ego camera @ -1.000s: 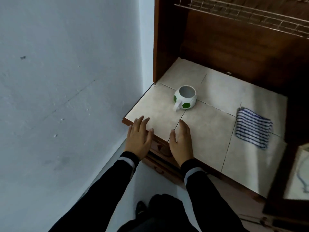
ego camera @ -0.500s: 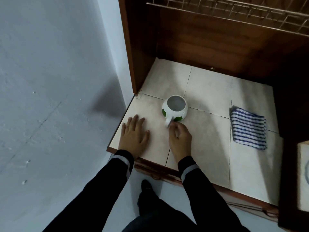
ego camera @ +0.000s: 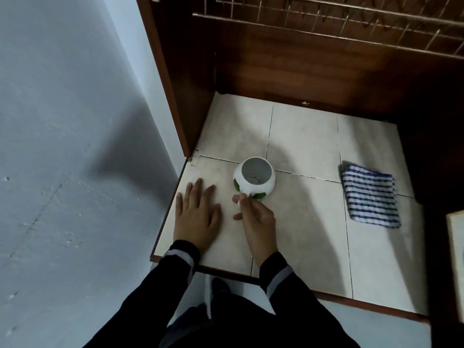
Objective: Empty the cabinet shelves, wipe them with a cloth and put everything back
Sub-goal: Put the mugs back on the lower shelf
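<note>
Two hands on the shelf (ego camera: 313, 222): left hand (ego camera: 197, 217) flat, fingers straight, by the left edge; right hand (ego camera: 256, 219) pinching the mug (ego camera: 254, 178) handle.

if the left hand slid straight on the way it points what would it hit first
Probably the cabinet's side wall. The left hand lies flat on the shelf, pointing inward, left of the mug; only bare tile shows ahead before that wall, though depth is unclear.

A pale blue-grey wall (ego camera: 62, 146) fills the left of the frame, with a soft dark shadow (ego camera: 140, 156) at mid-height. At right stands a brown wooden cabinet (ego camera: 288, 71), with a wire rack (ego camera: 326, 23) along the top and a beige tiled counter (ego camera: 308, 234) below. Pale floor (ego camera: 376, 320) shows lower right.
</note>
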A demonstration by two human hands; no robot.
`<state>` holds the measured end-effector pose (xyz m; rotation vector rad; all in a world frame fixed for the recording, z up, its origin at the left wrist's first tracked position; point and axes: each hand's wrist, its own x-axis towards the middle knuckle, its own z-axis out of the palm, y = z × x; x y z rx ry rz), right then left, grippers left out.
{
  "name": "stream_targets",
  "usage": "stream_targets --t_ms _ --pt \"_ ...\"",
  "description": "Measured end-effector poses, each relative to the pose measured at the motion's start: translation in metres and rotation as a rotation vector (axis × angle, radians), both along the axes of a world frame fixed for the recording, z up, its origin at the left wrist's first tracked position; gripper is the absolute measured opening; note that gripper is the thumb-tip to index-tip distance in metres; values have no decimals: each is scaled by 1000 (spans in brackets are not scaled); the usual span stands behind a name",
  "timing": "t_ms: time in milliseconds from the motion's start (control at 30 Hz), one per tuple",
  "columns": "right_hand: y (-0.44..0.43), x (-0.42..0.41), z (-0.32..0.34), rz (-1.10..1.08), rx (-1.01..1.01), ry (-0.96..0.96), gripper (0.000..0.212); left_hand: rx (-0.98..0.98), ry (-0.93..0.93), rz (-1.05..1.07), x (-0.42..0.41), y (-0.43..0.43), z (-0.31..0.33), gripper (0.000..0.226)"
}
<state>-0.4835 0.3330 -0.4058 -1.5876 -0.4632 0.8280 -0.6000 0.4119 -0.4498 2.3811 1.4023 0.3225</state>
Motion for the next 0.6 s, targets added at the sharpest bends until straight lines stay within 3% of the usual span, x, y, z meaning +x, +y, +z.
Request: stream_targets --t_ms 433,600 --pt "-4 4 1 -150 -24 0 40 -28 -35 -51 -3 0 4 72" --pt "-26 6 9 -183 -22 5 39 5 -60 -201 -7 -4 3 59"
